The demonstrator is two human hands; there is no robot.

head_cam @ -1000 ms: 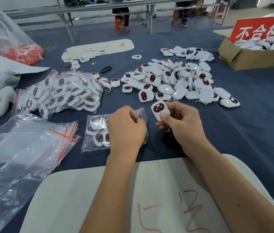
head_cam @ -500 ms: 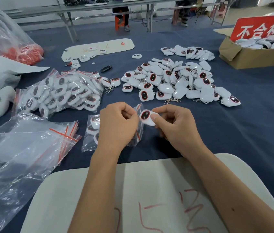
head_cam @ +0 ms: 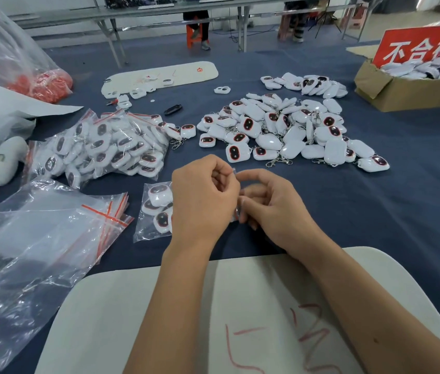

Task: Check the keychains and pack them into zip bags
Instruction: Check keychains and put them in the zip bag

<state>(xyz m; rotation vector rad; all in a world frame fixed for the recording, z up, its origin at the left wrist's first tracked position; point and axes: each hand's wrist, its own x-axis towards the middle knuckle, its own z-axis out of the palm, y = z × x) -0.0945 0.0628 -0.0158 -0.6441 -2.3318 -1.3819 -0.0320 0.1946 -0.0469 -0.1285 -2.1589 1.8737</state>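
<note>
A small clear zip bag [head_cam: 152, 211] holding several white keychains with dark red-rimmed faces lies on the blue cloth in front of me. My left hand [head_cam: 202, 201] pinches the bag's mouth at its right end. My right hand [head_cam: 273, 203] meets it there, fingers curled at the opening around a keychain [head_cam: 236, 211] that is almost wholly hidden; only a dark sliver shows between the fingertips. The loose keychain pile [head_cam: 281, 130] lies beyond my hands.
Filled zip bags [head_cam: 111, 147] are heaped at the left, with a stack of empty red-striped bags [head_cam: 51, 225] nearer me. A cardboard box [head_cam: 402, 90] with a red sign [head_cam: 426, 47] stands far right. A white board [head_cam: 213, 306] lies under my forearms.
My right hand carried the keychain left from in front of me to the bag's mouth and pushed it in between my hands, so it is now almost out of sight. My left hand kept its pinch on the bag.
</note>
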